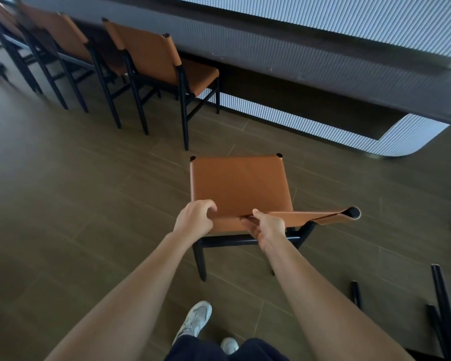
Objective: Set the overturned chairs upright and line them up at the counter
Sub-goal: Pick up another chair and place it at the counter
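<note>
Holding the tan chair (237,188) by its backrest (310,217), the left hand (195,221) curls its fingers (208,205) over the leather edge and the right hand (270,229) pinches the same edge. This chair stands upright on the floor (89,204), well apart from the counter (323,71). Other chairs (151,56) stand in a row close against the counter.

The 2 bare forearms reach forward and down, side by side. The left hand (195,217) curls its fingers (208,205) over the near edge of the tan leather chair with a black frame (238,183). The right hand (268,227) pinches that same edge, thumb on top and fingers beneath.
</note>
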The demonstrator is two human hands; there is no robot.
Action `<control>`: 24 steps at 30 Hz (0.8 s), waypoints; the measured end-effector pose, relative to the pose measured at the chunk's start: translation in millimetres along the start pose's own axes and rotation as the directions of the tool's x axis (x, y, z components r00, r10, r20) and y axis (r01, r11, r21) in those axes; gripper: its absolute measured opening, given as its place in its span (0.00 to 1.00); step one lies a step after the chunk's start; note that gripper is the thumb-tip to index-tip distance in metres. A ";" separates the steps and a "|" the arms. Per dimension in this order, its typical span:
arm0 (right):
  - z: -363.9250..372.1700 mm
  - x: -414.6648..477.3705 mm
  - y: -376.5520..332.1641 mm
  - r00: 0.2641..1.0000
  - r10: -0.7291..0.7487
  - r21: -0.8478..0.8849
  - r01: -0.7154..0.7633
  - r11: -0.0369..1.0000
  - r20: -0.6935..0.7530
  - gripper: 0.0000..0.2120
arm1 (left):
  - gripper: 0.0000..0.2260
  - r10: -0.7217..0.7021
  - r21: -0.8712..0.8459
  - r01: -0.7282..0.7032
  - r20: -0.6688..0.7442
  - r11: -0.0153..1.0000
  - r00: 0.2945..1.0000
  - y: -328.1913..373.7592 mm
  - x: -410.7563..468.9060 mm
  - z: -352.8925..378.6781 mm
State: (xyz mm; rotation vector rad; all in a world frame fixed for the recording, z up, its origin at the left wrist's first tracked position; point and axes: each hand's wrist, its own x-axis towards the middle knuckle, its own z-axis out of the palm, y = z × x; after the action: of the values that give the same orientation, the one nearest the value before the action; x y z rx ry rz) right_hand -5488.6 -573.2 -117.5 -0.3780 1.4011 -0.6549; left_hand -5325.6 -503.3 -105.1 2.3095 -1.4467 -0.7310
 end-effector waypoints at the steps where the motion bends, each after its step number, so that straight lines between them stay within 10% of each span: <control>1: -5.3 0.1 -2.6 1.000 0.011 -0.001 -0.011 1.000 0.022 0.08 | 0.19 0.019 -0.048 -0.023 -0.081 0.999 0.997 1.0 -5.8 3.6; 7: -41.9 3.5 -13.6 1.000 0.003 0.012 -0.003 1.000 -0.015 0.07 | 0.05 0.004 -0.341 -0.184 -0.468 0.922 0.884 21.1 -45.0 36.0; 11: -56.3 6.4 -20.2 0.999 0.012 0.031 -0.011 0.999 -0.033 0.12 | 0.11 -0.299 -0.646 0.167 -0.099 0.745 0.949 38.0 -49.3 46.3; 15: -56.3 9.5 -23.2 0.999 0.021 0.050 -0.019 0.999 -0.044 0.15 | 0.23 -0.409 -0.757 0.636 0.538 0.152 0.737 53.1 -34.8 38.7; 24: -37.6 22.9 -35.9 0.996 0.074 0.063 -0.070 0.996 -0.059 0.12 | 0.32 -0.299 -0.735 0.527 0.665 -0.427 0.685 61.8 1.8 43.6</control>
State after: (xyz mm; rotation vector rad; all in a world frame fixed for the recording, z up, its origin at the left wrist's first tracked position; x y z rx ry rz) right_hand -5531.8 -610.1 -119.3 -0.2603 1.4425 -0.6531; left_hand -5395.5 -531.8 -109.3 1.1509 0.5349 -1.5103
